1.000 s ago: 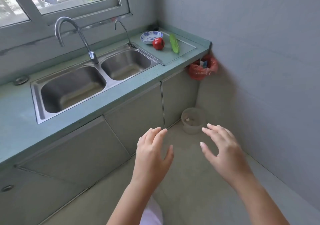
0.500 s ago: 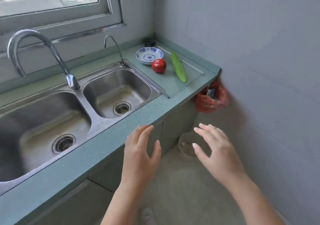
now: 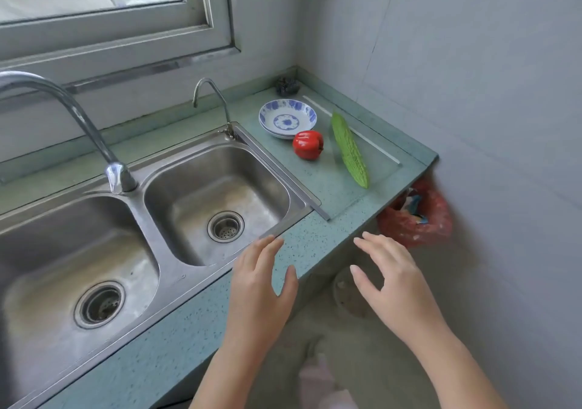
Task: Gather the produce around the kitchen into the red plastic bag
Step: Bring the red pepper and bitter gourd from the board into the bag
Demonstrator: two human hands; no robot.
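1. Two pieces of produce lie on the counter (image 3: 315,245), ahead of my fingers. A red pepper (image 3: 308,149) sits just beside a blue-patterned bowl (image 3: 287,118), and a green bitter gourd (image 3: 349,150) lies to the pepper's right, apart from it.
2. Both hands hover empty. My left hand (image 3: 258,292) is over the counter's front edge by the corner of the sink (image 3: 217,201), fingers straight and close together, thumb out. My right hand (image 3: 396,286) is off the counter, over the floor, fingers loosely spread and slightly bent.
3. The red plastic bag (image 3: 437,219) hangs below the counter's right end against the wall, mouth open, just beyond my right fingertips. Something is already inside; I cannot tell what.
4. The gourd's long axis runs away from me, with the far tip leaning slightly left. Its near tip points at the counter edge above the bag.
5. I judge the right hand nearer to both gourd and bag, so a grasp across the gourd's middle suits it. The pepper lies ahead and to the right of the left fingers, a longer reach.
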